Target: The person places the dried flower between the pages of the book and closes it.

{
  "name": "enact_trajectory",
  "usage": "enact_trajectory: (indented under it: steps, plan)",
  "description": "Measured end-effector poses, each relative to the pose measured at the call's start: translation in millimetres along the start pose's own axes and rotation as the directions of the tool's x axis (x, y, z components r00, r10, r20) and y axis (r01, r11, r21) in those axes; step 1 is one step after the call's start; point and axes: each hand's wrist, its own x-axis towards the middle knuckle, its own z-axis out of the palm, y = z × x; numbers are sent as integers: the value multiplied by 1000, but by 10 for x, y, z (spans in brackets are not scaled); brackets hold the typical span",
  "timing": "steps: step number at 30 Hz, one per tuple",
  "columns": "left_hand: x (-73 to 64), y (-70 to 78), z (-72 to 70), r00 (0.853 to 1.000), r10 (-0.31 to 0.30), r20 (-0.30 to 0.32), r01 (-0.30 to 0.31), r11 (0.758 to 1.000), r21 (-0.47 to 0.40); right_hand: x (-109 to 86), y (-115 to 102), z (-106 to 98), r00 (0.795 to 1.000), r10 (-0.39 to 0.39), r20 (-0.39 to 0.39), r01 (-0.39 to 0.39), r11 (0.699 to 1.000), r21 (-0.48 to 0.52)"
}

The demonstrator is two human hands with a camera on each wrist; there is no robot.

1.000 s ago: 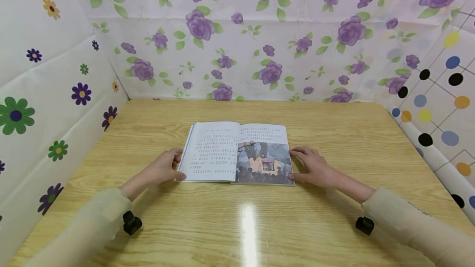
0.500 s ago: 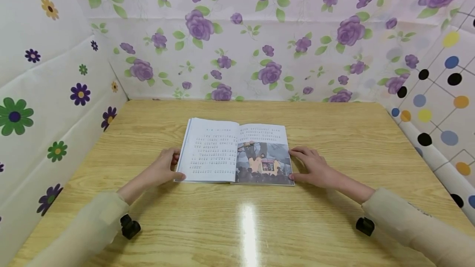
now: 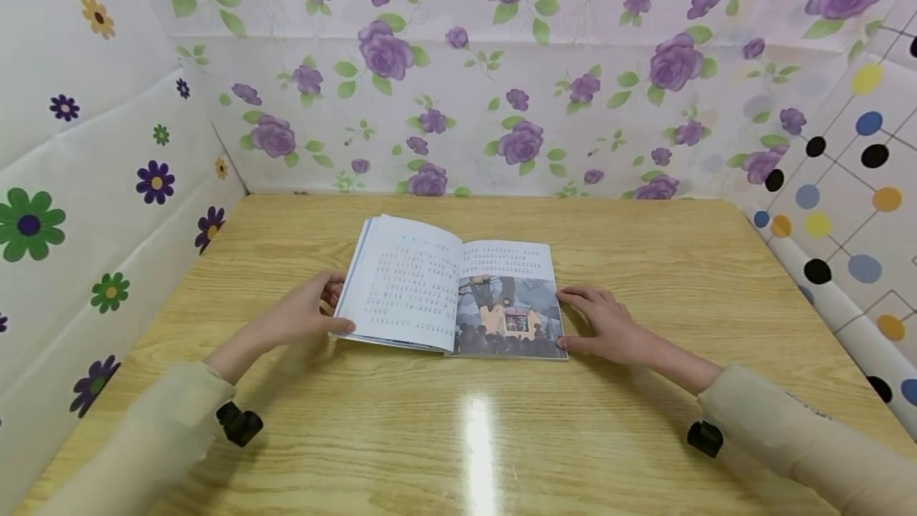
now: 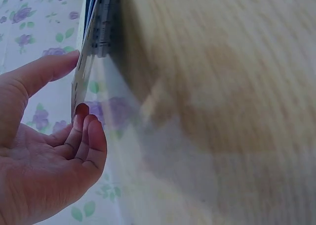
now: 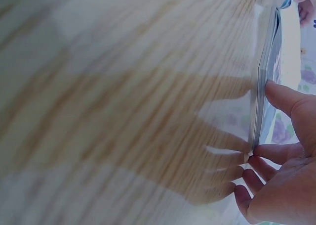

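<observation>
An open book [image 3: 414, 285] lies in the middle of the table, printed text on its left page and a dusky picture under text on its right page. Its left half is raised at the outer edge, tilted up toward the spine. My left hand [image 3: 304, 313] pinches that edge, thumb on the page and fingers behind; in the left wrist view the lifted part [image 4: 83, 84] stands between thumb and fingertips. At the right edge, my right hand [image 3: 607, 326] holds the book, which stays low on the table. The right wrist view has the thumb [image 5: 284, 97] on the page side.
The wooden table [image 3: 401, 436] carries a bright glare streak in front of the book. Behind it hangs a purple-rose cloth [image 3: 458, 102]. Flowered cloth [image 3: 107, 221] and dotted cloth [image 3: 845, 205] close off the sides. Both wrists wear small black cameras [image 3: 239, 424].
My left hand has raised the book's left half, shifting slightly up and to the left, and that page now tilts more. The right hand and right page have stayed in place.
</observation>
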Motion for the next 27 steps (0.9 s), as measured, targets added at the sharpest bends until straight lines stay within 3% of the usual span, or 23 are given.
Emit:
enact_trajectory:
  steps: [7, 18, 27]
  plan:
    - [-9, 124, -79, 1000, 13, 8, -13, 1000, 12, 5, 25, 18, 1000, -3, -1, 3, 1000, -8]
    - [4, 116, -95, 1000, 25, 12, -25, 999, 22, 5, 34, 23, 1000, -13, -6, 13, 1000, -11]
    - [89, 204, -193, 998, 58, 20, -59, 998, 22, 2, 52, 31, 1000, -13, -5, 13, 1000, -13]
